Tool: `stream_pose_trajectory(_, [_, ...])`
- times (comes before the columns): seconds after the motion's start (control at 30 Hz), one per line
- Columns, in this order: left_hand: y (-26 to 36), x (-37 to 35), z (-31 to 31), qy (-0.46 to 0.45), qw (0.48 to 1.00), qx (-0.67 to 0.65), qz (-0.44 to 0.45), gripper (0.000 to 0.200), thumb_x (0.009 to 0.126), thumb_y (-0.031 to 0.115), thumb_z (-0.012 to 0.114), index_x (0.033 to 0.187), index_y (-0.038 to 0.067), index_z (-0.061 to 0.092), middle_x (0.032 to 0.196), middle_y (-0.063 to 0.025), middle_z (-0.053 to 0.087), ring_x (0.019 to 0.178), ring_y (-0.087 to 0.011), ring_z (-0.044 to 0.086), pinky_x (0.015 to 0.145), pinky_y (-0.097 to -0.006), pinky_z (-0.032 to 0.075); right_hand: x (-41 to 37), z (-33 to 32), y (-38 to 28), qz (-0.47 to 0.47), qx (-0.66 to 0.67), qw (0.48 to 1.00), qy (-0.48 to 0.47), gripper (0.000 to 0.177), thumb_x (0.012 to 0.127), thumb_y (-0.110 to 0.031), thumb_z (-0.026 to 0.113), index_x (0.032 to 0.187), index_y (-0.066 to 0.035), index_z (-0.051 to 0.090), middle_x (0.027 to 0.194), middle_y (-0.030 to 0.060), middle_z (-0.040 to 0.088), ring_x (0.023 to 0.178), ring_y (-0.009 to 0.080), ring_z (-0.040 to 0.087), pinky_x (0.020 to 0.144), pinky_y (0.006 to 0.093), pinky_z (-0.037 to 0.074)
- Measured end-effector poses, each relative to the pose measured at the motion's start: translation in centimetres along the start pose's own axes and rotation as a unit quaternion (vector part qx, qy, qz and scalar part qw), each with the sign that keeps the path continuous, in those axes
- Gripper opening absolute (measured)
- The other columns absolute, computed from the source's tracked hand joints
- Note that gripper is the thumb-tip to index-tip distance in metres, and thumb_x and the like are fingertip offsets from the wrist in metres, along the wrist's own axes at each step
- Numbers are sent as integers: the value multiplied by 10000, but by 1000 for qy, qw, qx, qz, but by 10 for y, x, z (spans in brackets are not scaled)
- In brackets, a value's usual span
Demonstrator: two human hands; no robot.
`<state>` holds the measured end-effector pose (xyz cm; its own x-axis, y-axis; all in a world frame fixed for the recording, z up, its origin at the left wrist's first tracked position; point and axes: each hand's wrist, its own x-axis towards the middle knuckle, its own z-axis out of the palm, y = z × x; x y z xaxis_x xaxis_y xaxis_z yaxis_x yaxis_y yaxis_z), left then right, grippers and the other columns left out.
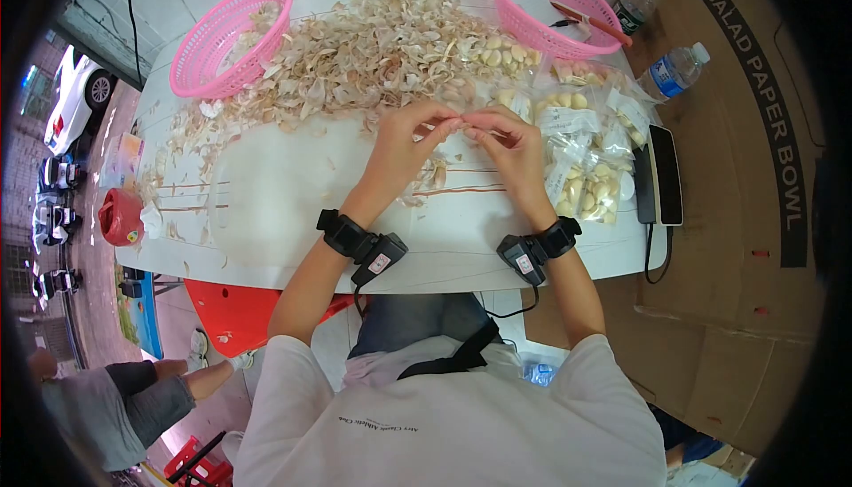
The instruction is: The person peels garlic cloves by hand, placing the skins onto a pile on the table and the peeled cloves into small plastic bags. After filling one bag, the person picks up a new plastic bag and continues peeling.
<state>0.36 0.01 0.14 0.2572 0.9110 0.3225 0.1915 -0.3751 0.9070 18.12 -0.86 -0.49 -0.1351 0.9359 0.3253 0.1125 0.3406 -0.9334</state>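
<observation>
My left hand (410, 139) and my right hand (508, 139) meet at their fingertips over the front edge of a big heap of garlic skins (364, 52). Both hands are pinched closed, and whatever lies between the fingers is too small to make out. A few loose skins (437, 172) hang or lie just below the fingertips. Clear bags of peeled garlic cloves (599, 194) lie beside my right hand. A pale cutting board (275, 181) is on the table to the left of my left hand.
Pink baskets (200, 52) (515, 7) stand at the back left and back right. Bottles (670, 74), a phone (666, 172) and a large cardboard box (710, 283) are at the right. A red bag (120, 217) sits at the left edge. Another person (98, 411) is at the lower left.
</observation>
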Motion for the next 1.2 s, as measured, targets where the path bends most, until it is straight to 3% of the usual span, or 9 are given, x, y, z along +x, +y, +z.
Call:
stream_pose_trajectory(0.2, [0, -1, -2, -18, 999, -40, -5, 145, 844, 92, 636, 942, -13, 657, 845, -81, 664, 741, -139, 631, 666, -260, 515, 1, -1, 1, -7, -20, 1000, 7, 179, 801, 21, 645, 973, -11, 686, 929, 56, 640, 832, 120, 598, 683, 214, 474])
stream_pose_trajectory(0.5, [4, 1, -6, -30, 999, -1, 15, 93, 817, 29, 623, 887, -28, 639, 830, -86, 662, 734, -133, 633, 661, -255, 537, 0, -1, -1, -16, -31, 999, -6, 150, 795, 23, 646, 939, 3, 681, 931, 75, 650, 831, 141, 615, 718, 235, 496])
stream_pose_trajectory(0.83, [-2, 1, 1, -23, 999, -43, -5, 96, 805, 26, 626, 889, -17, 638, 828, -76, 665, 742, -114, 633, 650, -249, 535, -5, 7, -18, 18, -23, 1000, 2, 208, 762, 10, 695, 962, -8, 640, 933, 53, 651, 922, 139, 637, 729, 250, 546])
stream_pose_trajectory(0.9, [-1, 1, 0, -29, 999, -33, -15, 79, 825, 19, 614, 898, -8, 627, 829, -27, 653, 772, -73, 608, 679, -227, 507, -6, 7, -19, 27, -40, 999, 6, 196, 762, 5, 699, 948, -7, 638, 929, 58, 651, 930, 148, 639, 726, 254, 544])
stream_pose_trajectory(1.07, [-4, 0, 2, -10, 999, -37, 0, 80, 807, 17, 617, 882, -9, 628, 837, -43, 648, 762, -90, 613, 644, -227, 512, -5, 2, -19, -118, -209, 971, 17, 179, 761, 0, 695, 932, 10, 640, 910, 96, 644, 831, 194, 649, 712, 267, 539])
stream_pose_trajectory(1.2, [-6, 1, 2, -3, 999, -43, -1, 83, 790, 16, 621, 867, -14, 627, 815, -56, 644, 742, -105, 618, 624, -240, 527, -5, 4, -19, -128, -152, 980, 19, 168, 770, -3, 687, 933, 15, 649, 899, 103, 645, 789, 196, 644, 705, 268, 539])
